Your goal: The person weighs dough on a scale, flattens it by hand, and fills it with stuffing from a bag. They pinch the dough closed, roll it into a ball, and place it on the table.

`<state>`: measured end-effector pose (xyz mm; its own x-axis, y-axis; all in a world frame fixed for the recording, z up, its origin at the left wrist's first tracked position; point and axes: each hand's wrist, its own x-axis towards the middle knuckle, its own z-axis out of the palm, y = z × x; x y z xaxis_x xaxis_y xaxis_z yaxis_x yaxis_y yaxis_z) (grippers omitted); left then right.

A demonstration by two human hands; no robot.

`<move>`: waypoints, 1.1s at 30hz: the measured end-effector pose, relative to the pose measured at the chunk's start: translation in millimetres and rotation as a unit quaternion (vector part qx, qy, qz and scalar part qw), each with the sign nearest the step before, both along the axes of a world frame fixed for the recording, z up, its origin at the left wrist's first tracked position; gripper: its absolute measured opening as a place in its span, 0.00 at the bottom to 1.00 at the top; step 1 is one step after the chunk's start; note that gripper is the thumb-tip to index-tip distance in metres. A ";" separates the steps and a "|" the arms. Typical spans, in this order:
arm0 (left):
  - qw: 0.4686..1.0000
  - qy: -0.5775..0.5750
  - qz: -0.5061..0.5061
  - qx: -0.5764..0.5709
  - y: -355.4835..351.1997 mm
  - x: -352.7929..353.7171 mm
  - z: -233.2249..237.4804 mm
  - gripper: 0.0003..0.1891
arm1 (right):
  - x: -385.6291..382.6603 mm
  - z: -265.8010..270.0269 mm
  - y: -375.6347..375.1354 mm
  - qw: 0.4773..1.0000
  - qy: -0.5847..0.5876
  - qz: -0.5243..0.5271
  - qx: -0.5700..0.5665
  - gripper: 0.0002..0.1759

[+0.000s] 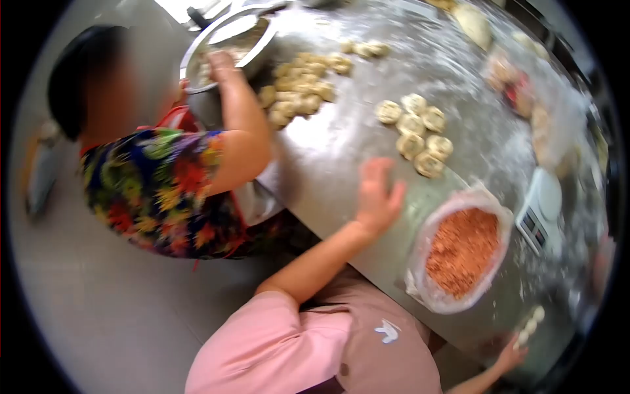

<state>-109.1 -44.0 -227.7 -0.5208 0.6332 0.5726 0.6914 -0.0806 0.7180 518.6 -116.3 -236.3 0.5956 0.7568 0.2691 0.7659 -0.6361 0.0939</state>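
My left hand (379,197) is over the metal table, slightly blurred, its fingers apart and nothing in them. It is between a cluster of round, flattened dough pieces (411,125) and a plastic-lined bowl of orange-red crumbly filling (462,253). Down at the lower right, my right hand (510,356) has its fingers apart at the near end of a short row of small pale dough pieces (530,326). Whether its fingertips touch the dough is hard to see.
At the left a co-worker in a flowered top (157,190) has both hands at a large metal bowl (187,62). Many dough lumps (298,88) lie beside it. A white scale (539,210), plastic bags (558,125) and a larger dough piece (472,26) are on the floured table.
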 end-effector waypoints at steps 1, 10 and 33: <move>0.996 -0.050 0.003 -0.076 0.7 -7.6 8.4 0.23 | 3.7 -2.4 -4.0 0.998 -0.033 -0.002 0.049 0.46; 0.972 -0.022 0.039 -0.232 63.2 -7.9 31.9 0.22 | -155.1 61.7 14.1 0.935 0.265 0.155 0.177 0.28; 0.460 -0.783 -0.319 -0.272 2.0 61.4 114.3 0.15 | -379.5 101.5 90.4 0.811 0.336 0.465 -0.114 0.10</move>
<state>-47.6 -42.0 -113.3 0.3661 0.7708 -0.5214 -0.7473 0.5774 0.3289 139.1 -26.0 -134.9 -0.3072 0.9473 -0.0908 0.8313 0.2206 -0.5102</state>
